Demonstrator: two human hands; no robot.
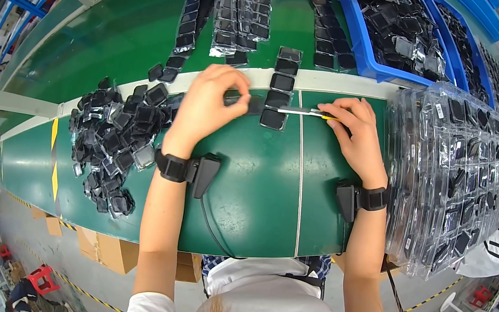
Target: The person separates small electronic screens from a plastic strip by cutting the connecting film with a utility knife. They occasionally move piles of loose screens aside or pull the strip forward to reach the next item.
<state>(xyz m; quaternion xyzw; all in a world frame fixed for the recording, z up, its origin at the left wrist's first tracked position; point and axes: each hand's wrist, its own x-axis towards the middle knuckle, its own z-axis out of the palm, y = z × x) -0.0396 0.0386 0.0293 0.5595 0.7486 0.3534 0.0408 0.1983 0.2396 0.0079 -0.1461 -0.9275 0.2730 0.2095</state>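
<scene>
A column of dark square pieces in clear film (282, 83) lies in front of me, running away from me across the pale bench edge. My right hand (356, 130) is closed round a utility knife (298, 110) with a long silver front and a yellow part by the fingers. Its tip reaches over the lower pieces of the column. Just left of the column, my left hand (213, 102) is closed, thumb and forefinger curled together. A blurred dark patch (254, 104) shows between those fingers and the column; whether it is held cannot be made out.
A heap of loose dark squares (117, 136) lies to my left. Stacked clear plastic trays (446, 179) stand at right. Blue bins (368, 54) of dark pieces sit at the back right. Further filmed strips (242, 9) lie beyond the bench's pale edge (331, 83).
</scene>
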